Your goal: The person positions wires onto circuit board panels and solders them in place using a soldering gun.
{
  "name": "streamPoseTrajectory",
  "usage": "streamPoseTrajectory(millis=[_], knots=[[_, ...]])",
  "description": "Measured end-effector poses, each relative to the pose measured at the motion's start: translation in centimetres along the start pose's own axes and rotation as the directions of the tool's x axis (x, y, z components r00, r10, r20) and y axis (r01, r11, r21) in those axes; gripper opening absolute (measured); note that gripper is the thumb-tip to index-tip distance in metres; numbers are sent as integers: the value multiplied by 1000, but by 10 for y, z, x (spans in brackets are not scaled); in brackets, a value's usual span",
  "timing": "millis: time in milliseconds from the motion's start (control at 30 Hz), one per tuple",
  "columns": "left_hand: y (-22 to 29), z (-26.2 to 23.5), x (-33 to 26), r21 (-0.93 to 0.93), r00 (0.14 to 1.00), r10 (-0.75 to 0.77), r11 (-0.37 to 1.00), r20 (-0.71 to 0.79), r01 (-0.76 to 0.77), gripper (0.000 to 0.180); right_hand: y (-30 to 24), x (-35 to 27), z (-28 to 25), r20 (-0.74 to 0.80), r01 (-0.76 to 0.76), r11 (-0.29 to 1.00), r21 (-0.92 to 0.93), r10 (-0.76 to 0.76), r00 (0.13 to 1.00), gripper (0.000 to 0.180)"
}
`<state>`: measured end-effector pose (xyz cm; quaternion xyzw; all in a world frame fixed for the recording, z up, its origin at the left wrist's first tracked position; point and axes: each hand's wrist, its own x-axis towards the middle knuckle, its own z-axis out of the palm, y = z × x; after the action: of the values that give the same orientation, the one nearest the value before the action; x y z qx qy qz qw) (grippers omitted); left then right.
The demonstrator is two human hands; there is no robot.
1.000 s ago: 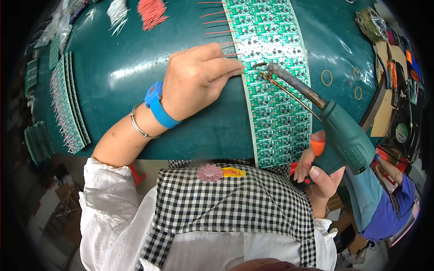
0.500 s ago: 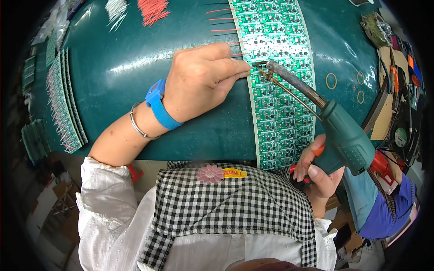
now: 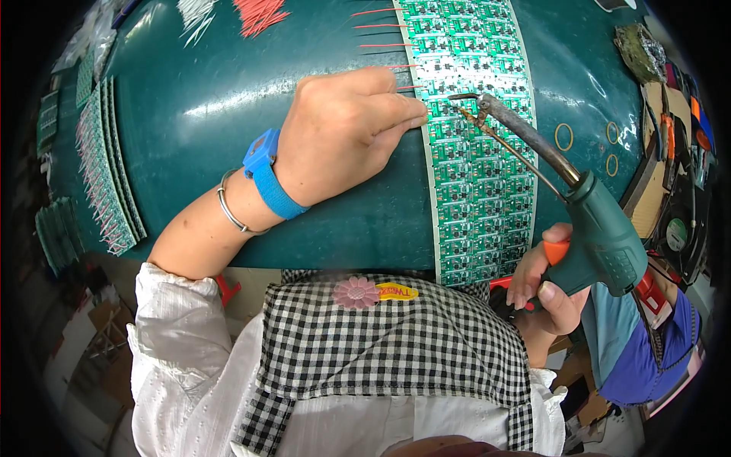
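Left hand point(image 3: 346, 126) has thumb and fingertips pinched together, contents hidden, at the circuit-board panel's point(image 3: 472, 221) left edge; right hand point(image 3: 556, 306) clasps the soldering gun point(image 3: 607, 238) right of the panel, tip over it. Red wires point(image 3: 383, 26) project leftward from the panel.

I count: three rubber bands point(image 3: 556, 138), two o'clock; one soldering gun point(image 3: 607, 236), three o'clock; two wire piles point(image 3: 260, 15), eleven o'clock.

A green table point(image 3: 205, 152) bears circuit boards point(image 3: 487, 179), wires point(image 3: 260, 15) and rubber bands point(image 3: 572, 138).
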<state>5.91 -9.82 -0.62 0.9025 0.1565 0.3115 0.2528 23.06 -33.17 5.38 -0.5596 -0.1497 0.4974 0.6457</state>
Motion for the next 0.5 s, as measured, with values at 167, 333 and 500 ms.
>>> streamPoseTrajectory(millis=[167, 333, 500], knots=[[1, 1, 0, 9, 1000, -9, 1000, -1, 9, 18, 4, 0, -3, 46, 9, 999, -52, -6, 999, 56], [1, 3, -2, 4, 999, 9, 1000, -35, -9, 17, 3, -2, -3, 38, 20, 999, -25, -19, 999, 56], [2, 4, -2, 87, 998, 41, 996, -55, -37, 18, 2, -5, -7, 20, 20, 1000, -18, -19, 1000, 58]])
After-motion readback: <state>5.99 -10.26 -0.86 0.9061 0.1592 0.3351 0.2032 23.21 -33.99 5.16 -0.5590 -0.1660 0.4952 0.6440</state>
